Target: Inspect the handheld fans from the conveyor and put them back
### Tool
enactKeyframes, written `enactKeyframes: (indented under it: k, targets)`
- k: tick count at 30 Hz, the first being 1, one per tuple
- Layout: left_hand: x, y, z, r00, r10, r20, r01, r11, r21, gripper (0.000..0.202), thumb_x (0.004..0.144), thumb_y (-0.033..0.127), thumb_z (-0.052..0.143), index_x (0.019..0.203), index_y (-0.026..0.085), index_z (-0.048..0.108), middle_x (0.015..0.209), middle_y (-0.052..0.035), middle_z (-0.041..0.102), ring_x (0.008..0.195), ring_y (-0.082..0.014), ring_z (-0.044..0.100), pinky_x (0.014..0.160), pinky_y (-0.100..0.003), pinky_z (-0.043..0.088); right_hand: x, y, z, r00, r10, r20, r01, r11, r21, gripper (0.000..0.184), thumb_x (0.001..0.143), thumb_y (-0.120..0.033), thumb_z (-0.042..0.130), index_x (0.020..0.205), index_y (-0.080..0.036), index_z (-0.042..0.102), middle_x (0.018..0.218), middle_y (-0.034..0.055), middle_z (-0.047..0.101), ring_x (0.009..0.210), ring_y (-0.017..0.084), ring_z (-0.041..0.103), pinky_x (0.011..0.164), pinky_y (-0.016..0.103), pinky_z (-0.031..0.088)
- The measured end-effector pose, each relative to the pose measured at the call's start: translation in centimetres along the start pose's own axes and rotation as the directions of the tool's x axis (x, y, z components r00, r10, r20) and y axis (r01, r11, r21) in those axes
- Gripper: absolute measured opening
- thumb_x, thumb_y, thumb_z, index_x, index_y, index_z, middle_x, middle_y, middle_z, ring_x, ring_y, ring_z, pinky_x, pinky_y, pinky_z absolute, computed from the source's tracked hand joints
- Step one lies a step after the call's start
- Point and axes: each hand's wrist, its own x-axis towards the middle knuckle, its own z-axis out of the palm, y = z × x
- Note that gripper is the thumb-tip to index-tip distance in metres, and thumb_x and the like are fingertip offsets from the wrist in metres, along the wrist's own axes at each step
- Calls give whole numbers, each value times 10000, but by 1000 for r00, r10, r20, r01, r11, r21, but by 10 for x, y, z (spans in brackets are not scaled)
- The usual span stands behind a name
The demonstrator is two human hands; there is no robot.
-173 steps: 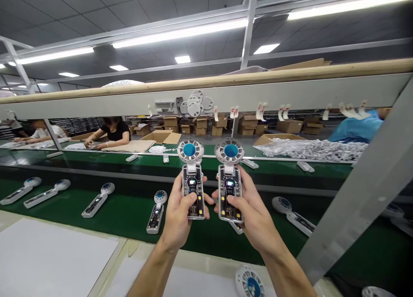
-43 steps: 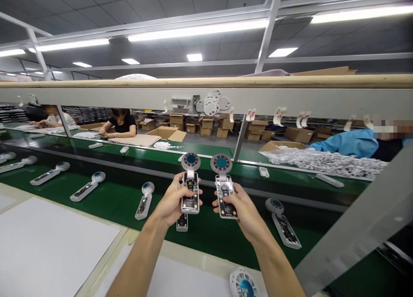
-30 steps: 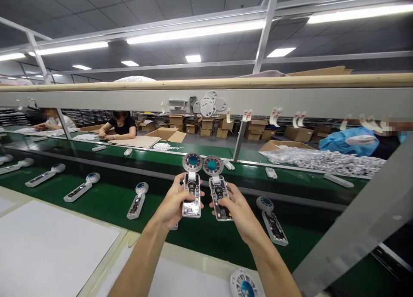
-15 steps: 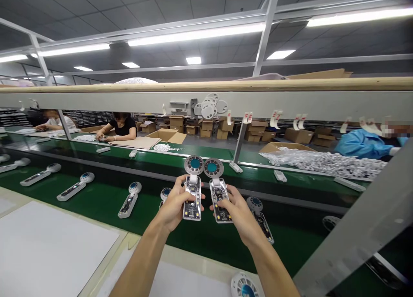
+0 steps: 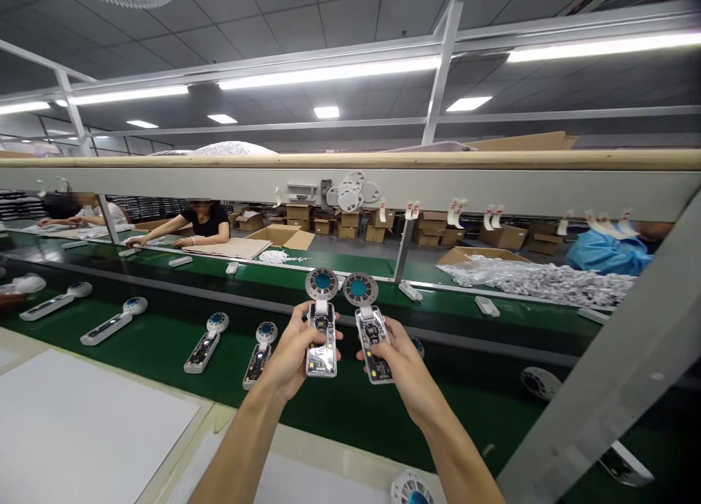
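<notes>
My left hand (image 5: 290, 354) is closed around the handle of an open-cased handheld fan (image 5: 322, 283), its thumb on the exposed circuit board. A matching handheld fan (image 5: 360, 289) is gripped upright in my right hand (image 5: 402, 361), thumb across its board. Both have round grey slotted heads with blue-green centres, joined by a white neck to a handle. The two heads are side by side with a narrow gap, above the green conveyor belt (image 5: 339, 424). Just left of my left hand, another fan (image 5: 257, 358) lies on the belt.
Several similar fans, such as one (image 5: 205, 347), lie along the near belt. A slanted metal post (image 5: 596, 350) stands at the right. White sheets (image 5: 93, 431) cover the near table. Across the belts, a person in black (image 5: 205, 226) works beside a heap of white parts (image 5: 537, 281).
The fans on the near belt have shifted left in view. The two held fans are slightly farther apart. The person in black now stretches an arm toward the far belt.
</notes>
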Motion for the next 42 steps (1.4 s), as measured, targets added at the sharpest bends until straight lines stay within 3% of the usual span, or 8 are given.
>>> enactKeyframes:
  k: [4,13,23,28,33,42]
  targets:
    - [-3,0,4,997,64,42,-64,998,15,621,766,102,635,1307,237,361,1173,-97,663,678,-169,694,602,-294,539,-3,-1,1,994,-104,22,102,992,70,681,808,-361,628,1432,-239,383,1071,65,671,901,239,680,701,332,533]
    - [-6,0,5,973,176,149,-179,984,5,624,789,90,631,1309,248,325,1148,-73,648,703,-165,677,647,-325,546,-10,-10,-2,981,-184,57,171,969,181,695,819,-324,682,1432,-245,364,1137,60,640,942,238,686,785,399,591]
    - [-9,3,5,958,243,154,-242,970,-25,622,780,111,661,1294,241,334,1212,-99,625,737,-180,687,669,-350,556,-17,-15,-2,969,-242,55,225,951,213,615,848,-288,658,1400,-275,387,1122,39,629,925,213,671,781,397,596]
    - [-11,4,4,960,234,155,-236,972,-8,642,800,139,673,1319,247,312,1209,-98,617,741,-178,684,677,-359,560,-17,-15,-2,970,-235,59,218,952,213,624,850,-290,666,1402,-268,377,1123,44,635,924,214,674,793,397,594]
    - [-14,4,6,962,227,154,-226,974,-24,740,728,76,717,1321,260,314,1289,-102,575,927,-172,622,744,-344,564,-17,-16,-1,976,-210,56,195,959,205,654,840,-312,689,1413,-262,378,1115,50,648,925,226,681,786,398,590]
    - [-11,5,6,959,244,144,-242,970,-32,753,686,57,695,1295,268,306,1216,-74,598,875,-165,631,704,-317,541,-12,-11,-8,978,-203,52,192,968,162,694,825,-341,729,1419,-275,376,1057,50,690,840,239,716,760,410,591]
